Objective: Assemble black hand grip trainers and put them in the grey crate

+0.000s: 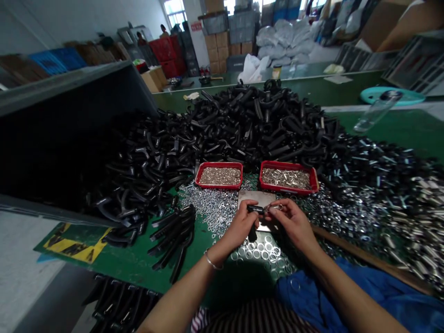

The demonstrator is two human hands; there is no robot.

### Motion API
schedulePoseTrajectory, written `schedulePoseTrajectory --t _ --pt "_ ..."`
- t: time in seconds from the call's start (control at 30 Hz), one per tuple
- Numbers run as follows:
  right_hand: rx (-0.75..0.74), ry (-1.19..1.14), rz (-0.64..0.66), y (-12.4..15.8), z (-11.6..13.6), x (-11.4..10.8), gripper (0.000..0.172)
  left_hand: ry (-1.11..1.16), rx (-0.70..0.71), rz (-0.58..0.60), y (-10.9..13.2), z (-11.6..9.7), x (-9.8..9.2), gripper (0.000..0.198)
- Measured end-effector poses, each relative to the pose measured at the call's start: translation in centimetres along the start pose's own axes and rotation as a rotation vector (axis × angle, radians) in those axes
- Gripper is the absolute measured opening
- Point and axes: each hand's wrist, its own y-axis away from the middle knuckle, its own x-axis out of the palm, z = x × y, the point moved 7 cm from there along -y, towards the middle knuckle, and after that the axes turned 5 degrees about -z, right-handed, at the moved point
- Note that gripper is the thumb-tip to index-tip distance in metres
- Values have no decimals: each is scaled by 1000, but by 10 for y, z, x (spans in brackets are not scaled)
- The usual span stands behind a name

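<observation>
My left hand (244, 221) is closed around a black plastic handle (255, 209), whose end points to the right. In the fingertips of my right hand (292, 219) is a small metal spring (276, 207), held up against the end of the handle. Both hands are above a pale metal plate (253, 196) on the green table. Just beyond are two red trays: the left tray (219, 187) holds tiny metal parts, the right tray (289, 190) small pins. Flat metal rings (265, 254) lie below my hands.
A large heap of black handles (243, 120) spreads across the back, beside a tipped grey crate (79, 83). Several black handles (175, 236) lie at left. Nuts (211, 208), dark screws (367, 166) and metal sleeves (426, 231) are piled around. A wooden strip (364, 256) edges the right side.
</observation>
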Motion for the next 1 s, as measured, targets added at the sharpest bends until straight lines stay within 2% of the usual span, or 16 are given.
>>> schedulePoseTrajectory --t 0.17,0.2,0.33,0.4,0.43,0.5,0.57,0.63,0.7,0.77,0.9,1.0 --pt "-27 -15 -13 5 -3 -1 24 100 -26 -11 3 -9 12 30" --pt "-41 17 -4 4 -2 -2 24 142 -63 40 5 -8 18 32" --pt "-111 138 105 -8 9 0 25 286 -243 383 19 -1 48 44" --pt "-111 196 208 -16 12 4 25 324 -278 431 21 3 51 41" --pt "-115 238 244 -18 12 4 25 321 -272 396 19 5 47 38" --pt "-180 387 268 -17 12 2 23 295 -214 227 10 7 30 33" --pt "-337 611 323 -5 12 2 16 313 -115 2 0 3 5 31" --pt "-509 871 461 16 4 7 12 389 -39 -146 -8 -6 -16 30" --pt "-618 1095 590 35 -9 11 16 455 -6 -170 -16 -15 -25 31" --pt "-686 1258 615 44 -17 12 18 481 5 -128 -25 -24 -22 30" --pt "-791 1425 650 44 -21 19 16 488 12 -38 -43 -33 5 32" --pt "-803 1481 669 41 -23 23 12 518 8 -60 -55 -27 19 34"
